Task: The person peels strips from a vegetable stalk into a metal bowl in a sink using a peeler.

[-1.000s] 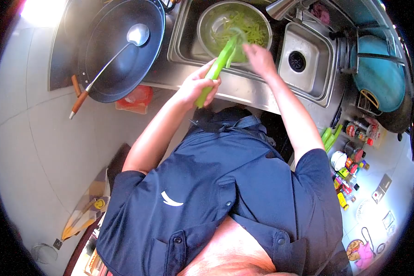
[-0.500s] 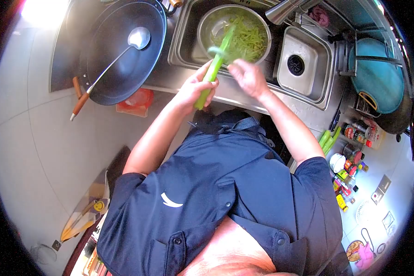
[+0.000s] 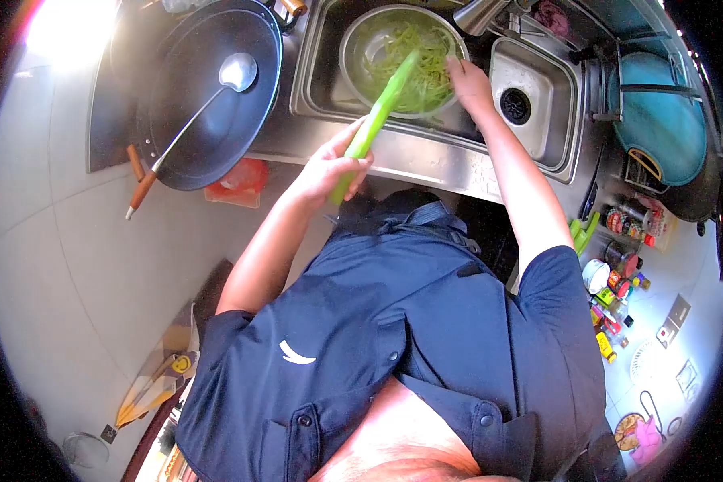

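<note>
My left hand (image 3: 337,166) is wrapped round the lower part of a long, bright green vegetable stalk (image 3: 384,108). The stalk slants up and away, its tip above a metal bowl (image 3: 347,60) in the larger sink basin. Thin green peelings (image 3: 418,68) lie heaped inside that bowl. My right hand (image 3: 470,84) is closed at the bowl's right rim, apart from the stalk. It seems to hold a small peeler, blurred and mostly hidden by the fingers.
A large dark wok (image 3: 205,120) with a wooden-handled ladle (image 3: 238,72) sits left of the sink. The smaller basin (image 3: 530,136) is to the right, under the tap (image 3: 480,14). More green stalks (image 3: 582,233) and several bottles (image 3: 610,301) stand farther right.
My right hand has moved from beside the stalk up and right to the bowl's rim, taking the blurred peeler off the stalk. My left hand has shifted slightly down and left with the stalk.
</note>
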`<act>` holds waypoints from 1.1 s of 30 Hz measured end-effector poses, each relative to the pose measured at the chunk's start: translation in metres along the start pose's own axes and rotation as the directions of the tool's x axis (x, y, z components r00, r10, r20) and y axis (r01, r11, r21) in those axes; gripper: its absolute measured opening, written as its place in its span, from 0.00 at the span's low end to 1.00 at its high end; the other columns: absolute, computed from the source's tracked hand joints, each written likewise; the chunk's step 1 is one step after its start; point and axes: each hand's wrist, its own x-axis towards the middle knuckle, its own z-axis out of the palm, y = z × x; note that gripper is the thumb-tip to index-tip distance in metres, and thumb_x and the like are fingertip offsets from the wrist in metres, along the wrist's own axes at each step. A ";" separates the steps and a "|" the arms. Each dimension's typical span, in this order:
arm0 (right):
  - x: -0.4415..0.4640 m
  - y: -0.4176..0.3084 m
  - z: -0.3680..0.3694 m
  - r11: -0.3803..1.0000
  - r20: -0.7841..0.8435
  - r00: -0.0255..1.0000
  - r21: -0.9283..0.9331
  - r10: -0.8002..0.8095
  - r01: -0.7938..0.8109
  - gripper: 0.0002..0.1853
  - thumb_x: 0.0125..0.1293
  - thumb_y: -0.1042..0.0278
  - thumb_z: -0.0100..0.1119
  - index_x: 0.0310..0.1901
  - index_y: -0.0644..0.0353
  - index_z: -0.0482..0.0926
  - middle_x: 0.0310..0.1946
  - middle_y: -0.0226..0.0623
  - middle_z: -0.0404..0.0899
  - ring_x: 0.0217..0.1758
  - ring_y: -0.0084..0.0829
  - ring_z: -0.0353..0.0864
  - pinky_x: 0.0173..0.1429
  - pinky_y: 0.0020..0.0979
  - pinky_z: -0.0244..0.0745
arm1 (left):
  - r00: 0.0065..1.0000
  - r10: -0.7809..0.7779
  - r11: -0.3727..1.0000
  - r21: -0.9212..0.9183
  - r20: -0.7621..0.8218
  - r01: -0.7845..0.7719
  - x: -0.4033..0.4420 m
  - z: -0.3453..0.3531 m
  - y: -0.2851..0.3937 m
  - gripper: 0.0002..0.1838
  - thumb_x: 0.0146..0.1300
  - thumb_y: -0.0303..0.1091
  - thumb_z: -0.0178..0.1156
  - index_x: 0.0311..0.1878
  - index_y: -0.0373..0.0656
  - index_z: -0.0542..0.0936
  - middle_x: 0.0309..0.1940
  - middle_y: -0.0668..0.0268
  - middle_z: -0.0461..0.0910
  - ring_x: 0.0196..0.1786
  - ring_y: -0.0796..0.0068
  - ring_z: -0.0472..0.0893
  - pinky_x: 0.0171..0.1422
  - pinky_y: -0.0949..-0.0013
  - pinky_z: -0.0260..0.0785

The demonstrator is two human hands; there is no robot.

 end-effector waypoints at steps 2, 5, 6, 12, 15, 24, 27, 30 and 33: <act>-0.005 -0.005 0.001 0.920 0.060 0.998 0.389 0.026 -0.047 0.34 0.75 0.34 0.50 0.51 0.64 0.83 0.43 0.49 0.89 0.38 0.40 0.85 0.46 0.41 0.77 | 1.000 -0.020 0.992 -0.124 0.004 0.020 0.000 0.001 0.001 0.45 0.63 0.26 0.59 0.83 0.52 0.55 0.38 0.65 0.76 0.22 0.77 0.73 0.23 0.73 0.70; -0.035 -0.043 -0.002 0.595 0.273 0.957 0.755 0.096 -0.274 0.30 0.72 0.36 0.58 0.53 0.61 0.83 0.42 0.39 0.89 0.29 0.27 0.74 0.39 0.32 0.71 | 1.000 0.011 0.962 -0.274 0.025 -0.004 0.009 -0.001 -0.005 0.42 0.64 0.29 0.59 0.82 0.47 0.56 0.42 0.62 0.75 0.25 0.76 0.74 0.24 0.73 0.72; -0.040 -0.051 0.002 0.595 0.269 0.958 0.756 0.100 -0.275 0.30 0.72 0.36 0.58 0.53 0.61 0.83 0.42 0.39 0.89 0.29 0.27 0.74 0.39 0.32 0.71 | 0.999 0.009 0.962 -0.273 0.030 -0.001 0.012 -0.002 -0.008 0.42 0.64 0.29 0.59 0.82 0.47 0.56 0.42 0.62 0.75 0.25 0.76 0.74 0.24 0.73 0.72; -0.043 -0.062 0.010 0.457 0.231 0.973 0.866 -0.006 -0.203 0.22 0.69 0.46 0.69 0.51 0.56 0.82 0.30 0.24 0.74 0.27 0.19 0.68 0.34 0.27 0.68 | 0.996 0.007 0.961 -0.277 0.092 0.019 0.022 -0.001 -0.012 0.35 0.67 0.32 0.57 0.78 0.45 0.61 0.41 0.62 0.74 0.26 0.75 0.75 0.24 0.72 0.72; -0.045 -0.068 -0.001 0.747 0.181 0.982 0.647 0.046 -0.154 0.25 0.71 0.42 0.64 0.52 0.57 0.82 0.29 0.30 0.80 0.27 0.25 0.77 0.36 0.33 0.73 | 1.000 0.018 0.988 -0.151 -0.024 -0.021 0.025 0.005 -0.008 0.32 0.72 0.34 0.54 0.78 0.47 0.61 0.37 0.65 0.74 0.24 0.75 0.73 0.23 0.73 0.69; -0.112 -0.075 0.001 0.860 0.103 0.877 0.279 -0.470 0.428 0.24 0.74 0.39 0.55 0.49 0.55 0.81 0.35 0.51 0.85 0.40 0.56 0.86 0.43 0.51 0.79 | 0.999 0.024 0.851 -0.525 0.044 0.003 0.038 -0.003 -0.006 0.16 0.75 0.37 0.54 0.63 0.50 0.68 0.34 0.67 0.71 0.24 0.78 0.70 0.20 0.76 0.60; -0.119 -0.076 0.008 0.803 0.075 0.818 0.260 -0.571 0.536 0.23 0.74 0.39 0.56 0.47 0.54 0.80 0.35 0.50 0.85 0.39 0.57 0.86 0.40 0.51 0.78 | 0.999 0.025 0.846 -0.533 0.039 0.000 0.038 -0.004 -0.010 0.15 0.76 0.37 0.54 0.62 0.50 0.68 0.34 0.67 0.71 0.24 0.78 0.70 0.19 0.76 0.60; -0.117 -0.076 0.004 0.798 0.026 0.827 0.281 -0.562 0.533 0.24 0.74 0.37 0.54 0.45 0.54 0.80 0.35 0.49 0.85 0.39 0.56 0.86 0.39 0.52 0.78 | 0.994 0.058 0.856 -0.518 0.088 -0.005 0.031 -0.001 -0.008 0.17 0.76 0.38 0.54 0.64 0.50 0.68 0.34 0.67 0.70 0.23 0.78 0.70 0.19 0.75 0.60; -0.080 -0.060 0.017 0.949 0.030 0.957 0.145 -0.287 0.280 0.31 0.77 0.37 0.49 0.54 0.62 0.82 0.45 0.55 0.86 0.50 0.52 0.88 0.55 0.47 0.81 | 0.993 0.068 0.855 -0.518 0.095 -0.009 0.024 -0.005 -0.008 0.20 0.76 0.38 0.55 0.68 0.50 0.68 0.33 0.67 0.70 0.23 0.78 0.69 0.19 0.75 0.62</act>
